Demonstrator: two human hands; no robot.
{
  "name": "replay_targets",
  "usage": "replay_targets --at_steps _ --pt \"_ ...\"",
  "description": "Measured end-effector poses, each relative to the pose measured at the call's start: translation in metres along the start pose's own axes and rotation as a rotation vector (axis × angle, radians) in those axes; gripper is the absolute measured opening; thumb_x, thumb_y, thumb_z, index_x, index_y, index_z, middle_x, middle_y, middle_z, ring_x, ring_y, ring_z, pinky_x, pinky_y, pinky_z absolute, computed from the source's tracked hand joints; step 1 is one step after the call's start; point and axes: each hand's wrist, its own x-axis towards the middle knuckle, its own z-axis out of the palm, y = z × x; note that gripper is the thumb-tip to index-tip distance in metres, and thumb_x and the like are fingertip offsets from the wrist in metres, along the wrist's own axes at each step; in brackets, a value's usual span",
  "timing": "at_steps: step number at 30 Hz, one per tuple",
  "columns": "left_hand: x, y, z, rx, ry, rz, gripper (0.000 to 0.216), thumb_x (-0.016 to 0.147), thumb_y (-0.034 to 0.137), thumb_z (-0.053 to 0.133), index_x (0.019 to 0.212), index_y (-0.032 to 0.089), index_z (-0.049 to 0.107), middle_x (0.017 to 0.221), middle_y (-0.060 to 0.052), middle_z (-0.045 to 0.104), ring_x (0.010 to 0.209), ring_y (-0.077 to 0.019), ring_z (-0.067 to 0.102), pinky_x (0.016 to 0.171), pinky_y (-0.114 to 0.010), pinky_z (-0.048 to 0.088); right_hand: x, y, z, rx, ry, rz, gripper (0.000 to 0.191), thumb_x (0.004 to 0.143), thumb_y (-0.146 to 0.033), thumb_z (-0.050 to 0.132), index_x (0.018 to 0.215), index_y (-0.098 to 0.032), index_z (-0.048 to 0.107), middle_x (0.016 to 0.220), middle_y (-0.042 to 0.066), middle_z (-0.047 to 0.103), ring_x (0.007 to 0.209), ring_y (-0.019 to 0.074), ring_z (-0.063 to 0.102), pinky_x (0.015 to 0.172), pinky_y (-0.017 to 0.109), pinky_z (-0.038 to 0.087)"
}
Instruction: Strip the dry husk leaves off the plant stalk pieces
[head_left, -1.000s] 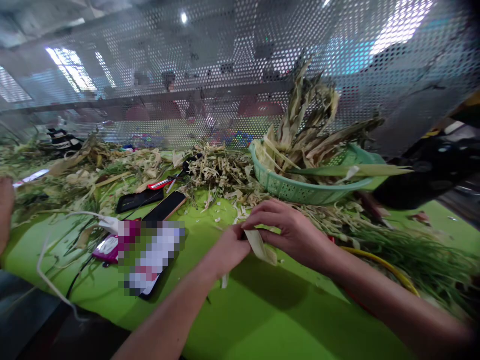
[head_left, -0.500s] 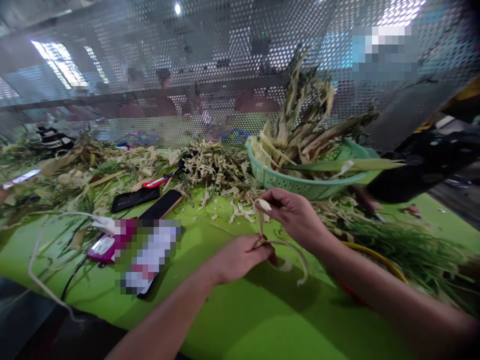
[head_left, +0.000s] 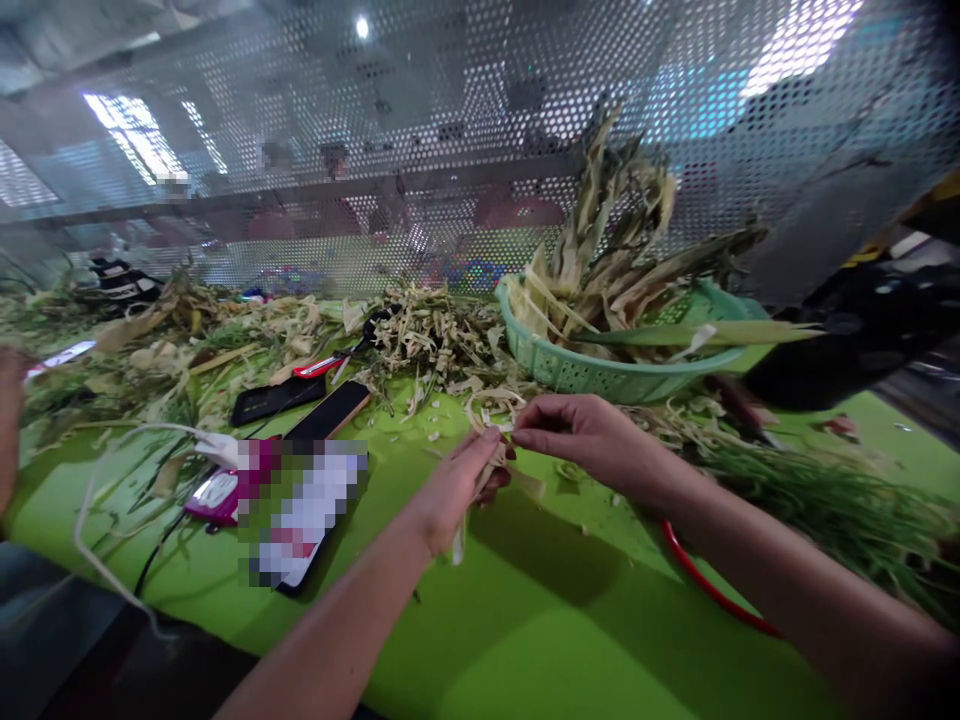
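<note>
My left hand (head_left: 459, 490) is closed around a pale strip of dried corn husk (head_left: 459, 543), with the thumb pressed on top. One end of the strip hangs below the fingers, and a loop rises above the thumb. My right hand (head_left: 574, 440) is pinched close to the left thumb, apparently on the same strip; the exact contact is partly hidden. Both hands are over the green tabletop (head_left: 540, 630). Beyond them lies a heap of small husk pieces (head_left: 442, 335).
A green plastic basket (head_left: 615, 378) holds dried corn husks (head_left: 592, 250). Phones (head_left: 330, 415), a magenta power bank (head_left: 225, 490) with a white cable, and a red-handled cutter (head_left: 319, 367) lie left. Green stalks (head_left: 817, 490) and a red ring (head_left: 709, 590) are right. Another person's arm (head_left: 9, 430) shows at left.
My left hand has turned thumb-up and moved slightly left with the husk strip. My right hand has come down beside it. The strip is now bunched and looped. Another person's arm appears at the left edge.
</note>
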Motion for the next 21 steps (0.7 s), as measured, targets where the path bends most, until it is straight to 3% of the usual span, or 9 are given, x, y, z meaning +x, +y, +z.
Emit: replay_targets --at_steps 8,11,17,21 --pt "0.003 -0.004 -0.003 0.029 0.096 0.021 0.038 0.077 0.054 0.061 0.092 0.019 0.063 0.086 -0.004 0.063 0.071 -0.0117 0.053 0.062 -0.024 0.034 0.003 0.009 0.0 -0.163 0.147 -0.059 0.025 0.083 -0.042 0.057 0.074 -0.019 0.061 0.066 -0.002 0.057 0.064 0.0145 0.051 0.059 0.026 0.04" --pt "0.005 -0.005 -0.005 0.002 0.124 0.019 0.04 0.075 0.055 0.063 0.092 0.019 0.062 0.08 -0.003 0.06 0.067 -0.0111 0.051 0.061 -0.024 0.034 0.003 0.01 0.002 -0.218 0.19 -0.102 0.023 0.085 -0.041 0.056 0.075 -0.02 0.06 0.067 -0.001 0.058 0.064 0.0153 0.052 0.06 0.027 0.04" --pt "0.002 -0.001 -0.005 -0.065 0.061 0.121 0.038 0.081 0.056 0.053 0.082 0.018 0.055 0.061 0.004 0.041 0.052 -0.0067 0.031 0.053 -0.022 0.026 -0.005 -0.008 0.0 -0.43 0.471 -0.369 0.011 0.084 -0.031 0.061 0.091 -0.023 0.063 0.101 0.006 0.062 0.101 0.0243 0.056 0.089 0.038 0.041" --pt "0.003 0.001 -0.002 -0.072 0.113 0.139 0.04 0.08 0.058 0.053 0.082 0.017 0.053 0.063 0.003 0.044 0.054 -0.0078 0.035 0.054 -0.023 0.027 -0.01 -0.016 0.007 -0.516 0.342 -0.327 0.019 0.086 -0.039 0.059 0.078 -0.022 0.064 0.088 0.006 0.062 0.09 0.0243 0.056 0.079 0.038 0.043"
